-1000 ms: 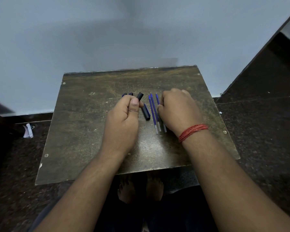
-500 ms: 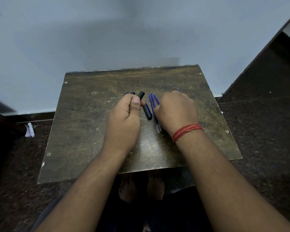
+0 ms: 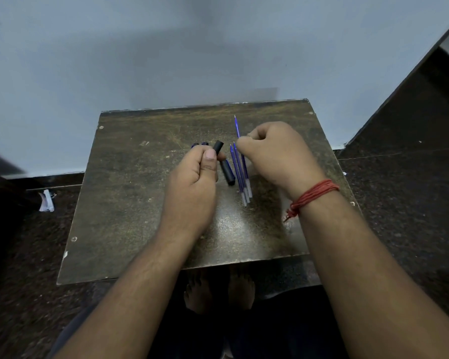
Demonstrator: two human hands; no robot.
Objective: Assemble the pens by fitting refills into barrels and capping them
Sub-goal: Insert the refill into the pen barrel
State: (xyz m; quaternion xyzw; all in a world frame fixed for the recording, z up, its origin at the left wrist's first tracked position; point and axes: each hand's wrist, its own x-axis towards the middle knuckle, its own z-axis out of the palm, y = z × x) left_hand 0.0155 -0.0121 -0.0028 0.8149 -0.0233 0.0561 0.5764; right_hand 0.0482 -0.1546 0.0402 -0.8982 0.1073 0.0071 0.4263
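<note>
Right hand (image 3: pixel 275 154) pinches refill (image 3: pixel 237 126), tip away from the person | left hand (image 3: pixel 195 182) grips barrel (image 3: pixel 218 147), just left — long axes roughly parallel | spare refills (image 3: pixel 240 172) between them

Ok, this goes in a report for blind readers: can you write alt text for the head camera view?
A person's right hand pinches a blue refill, tip pointing away, above a worn brown board, while the left hand grips dark pen barrels. Three more refills and a black barrel lie between the hands.
</note>
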